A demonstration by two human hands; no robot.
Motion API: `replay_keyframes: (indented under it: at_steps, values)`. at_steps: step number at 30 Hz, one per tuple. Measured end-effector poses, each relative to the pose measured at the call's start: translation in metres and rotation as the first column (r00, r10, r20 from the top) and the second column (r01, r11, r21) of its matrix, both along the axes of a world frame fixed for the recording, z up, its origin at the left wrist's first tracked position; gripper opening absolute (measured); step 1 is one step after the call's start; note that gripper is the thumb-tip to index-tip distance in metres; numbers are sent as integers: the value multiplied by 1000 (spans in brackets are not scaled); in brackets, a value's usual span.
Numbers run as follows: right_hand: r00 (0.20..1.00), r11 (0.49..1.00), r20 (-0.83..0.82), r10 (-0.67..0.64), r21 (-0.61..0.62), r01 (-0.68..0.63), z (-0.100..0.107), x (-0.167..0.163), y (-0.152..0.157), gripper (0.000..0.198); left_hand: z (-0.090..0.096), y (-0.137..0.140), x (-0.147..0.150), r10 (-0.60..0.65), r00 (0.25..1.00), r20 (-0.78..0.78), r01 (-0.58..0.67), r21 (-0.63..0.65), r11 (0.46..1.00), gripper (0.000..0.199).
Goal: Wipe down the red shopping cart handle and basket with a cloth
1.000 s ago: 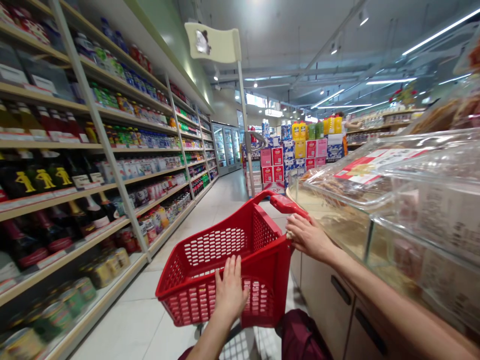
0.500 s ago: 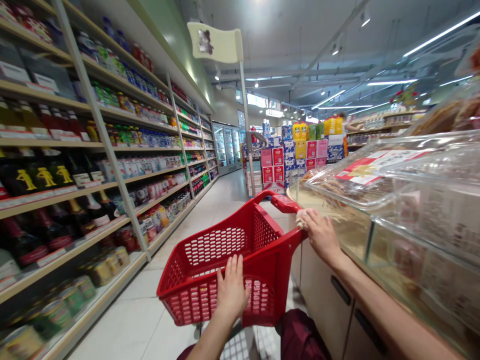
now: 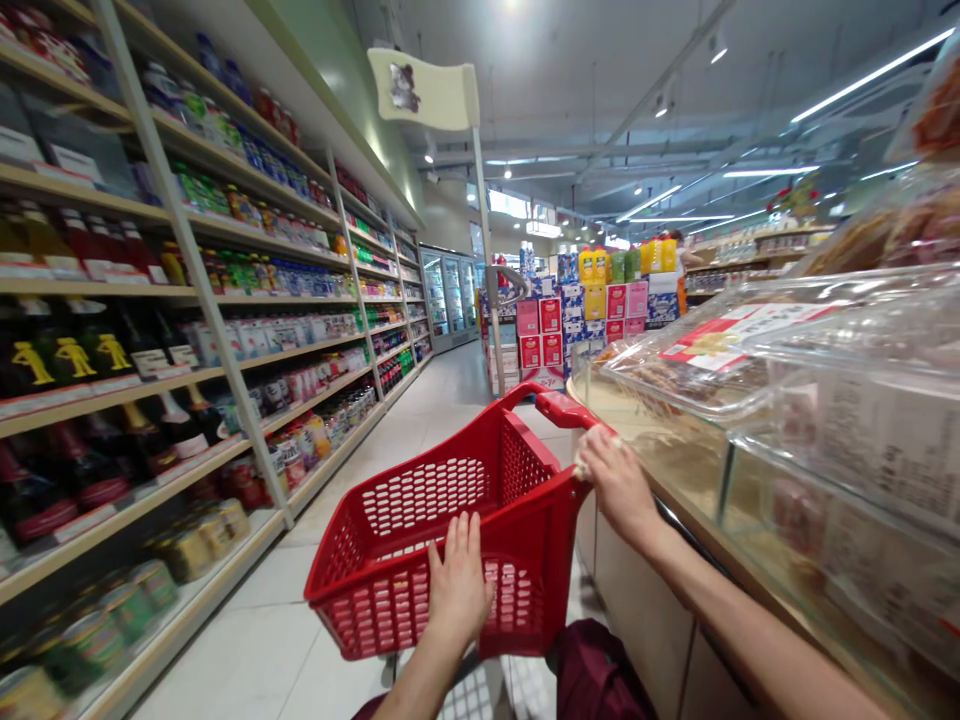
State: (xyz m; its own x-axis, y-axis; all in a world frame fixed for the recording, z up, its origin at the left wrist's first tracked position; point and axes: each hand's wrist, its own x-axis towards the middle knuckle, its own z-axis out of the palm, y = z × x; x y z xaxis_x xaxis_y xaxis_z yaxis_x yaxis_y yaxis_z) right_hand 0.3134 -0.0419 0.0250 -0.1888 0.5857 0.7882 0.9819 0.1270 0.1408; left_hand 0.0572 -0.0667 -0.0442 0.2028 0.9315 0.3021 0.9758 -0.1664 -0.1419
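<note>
A red plastic shopping cart (image 3: 525,540) with perforated walls stands sideways before me, its basket end pointing left. My left hand (image 3: 459,582) lies on the near side wall of the basket, fingers stretched out and pointing up toward the rim. At the cart's right end, my right hand (image 3: 611,480) is closed around the red handle (image 3: 566,410). Some pale, crumpled material shows at its fingers, too small to name. No goods can be seen in the part of the basket that shows.
Tall shelves (image 3: 277,345) of bottles and cans line the left side. Close on the right is a glass-edged counter (image 3: 660,445) with clear plastic food packs (image 3: 720,345). Stacked drink cartons (image 3: 540,330) and a signpost (image 3: 491,250) stand ahead. Pale tiled floor (image 3: 442,400) runs between.
The cart and both hands appear slightly farther left in the picture, and the shelves and counter have shifted a little left too. Both hands keep their places on the cart.
</note>
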Motion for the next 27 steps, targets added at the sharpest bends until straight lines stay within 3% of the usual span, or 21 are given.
replay_keyframes:
  at_steps: [2, 4, 9, 15, 19, 21, 27]
  values:
    - [985, 989, 88, 147, -28, -145, -7, -13, -2, 35, 1, 0, 0, 0, 1000, -1, 0, -7, 1000, 74]
    - [979, 984, 104, 173, -50, -168, -8, -14, -2, 36, 1, -1, -1, -6, 1000, 0, 6, -18, 1000, 75]
    - [994, 995, -48, -95, -19, 95, 5, 5, 1, 37, 4, -1, 0, -10, 1000, 9, 11, -38, 999, 76]
    - [980, 983, 84, 182, -46, -178, -12, -26, -7, 36, 6, -3, 0, -13, 1000, 10, 14, -47, 999, 76]
    - [999, 1000, -39, -27, 0, 27, -1, -8, -4, 35, 7, -3, 0, -7, 1000, 2, 7, -61, 998, 77]
    - [996, 998, -71, -54, 8, 54, -2, -10, -5, 36, 6, -3, 2, -7, 1000, 4, 7, -59, 998, 77]
    - [968, 970, 56, 243, -37, -242, -25, -57, -13, 35, 3, -4, 1, -9, 1000, 7, 9, -26, 1000, 75]
